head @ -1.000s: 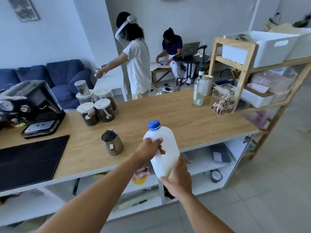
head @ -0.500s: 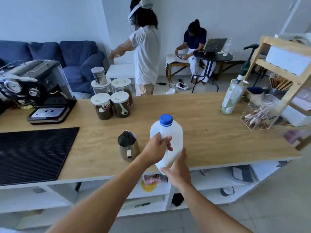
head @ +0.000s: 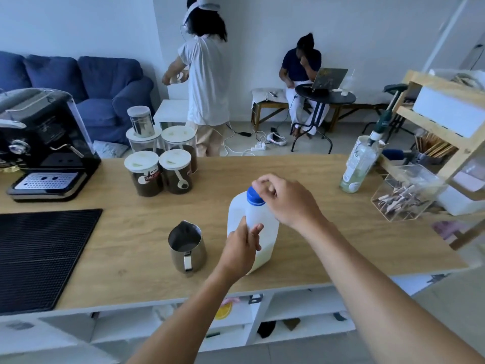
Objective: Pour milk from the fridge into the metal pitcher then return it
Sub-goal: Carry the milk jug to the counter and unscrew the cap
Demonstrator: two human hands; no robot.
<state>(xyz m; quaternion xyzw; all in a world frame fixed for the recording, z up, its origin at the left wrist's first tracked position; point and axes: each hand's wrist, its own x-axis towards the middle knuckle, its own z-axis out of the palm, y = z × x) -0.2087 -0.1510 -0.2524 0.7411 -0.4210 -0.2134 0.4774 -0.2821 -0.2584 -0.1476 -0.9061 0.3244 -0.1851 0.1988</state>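
A white plastic milk jug point(head: 265, 233) with a blue cap point(head: 254, 197) stands upright on the wooden counter point(head: 328, 232). My left hand point(head: 241, 252) grips the jug's handle side. My right hand point(head: 286, 199) is over the top with its fingers closed around the blue cap. The metal pitcher point(head: 186, 246) stands just left of the jug, open top showing, its handle facing me. I cannot see any milk inside it.
Several lidded coffee jars point(head: 160, 164) stand behind the pitcher. An espresso machine point(head: 43, 143) and a black mat point(head: 39, 256) fill the left. A glass bottle point(head: 359, 164), a clear box point(head: 404, 193) and a wooden shelf point(head: 446, 132) stand at the right. Two people are beyond the counter.
The jug has come down from mid-air onto the counter beside the pitcher. My right hand has moved from under the jug up to its cap. My view has moved closer.
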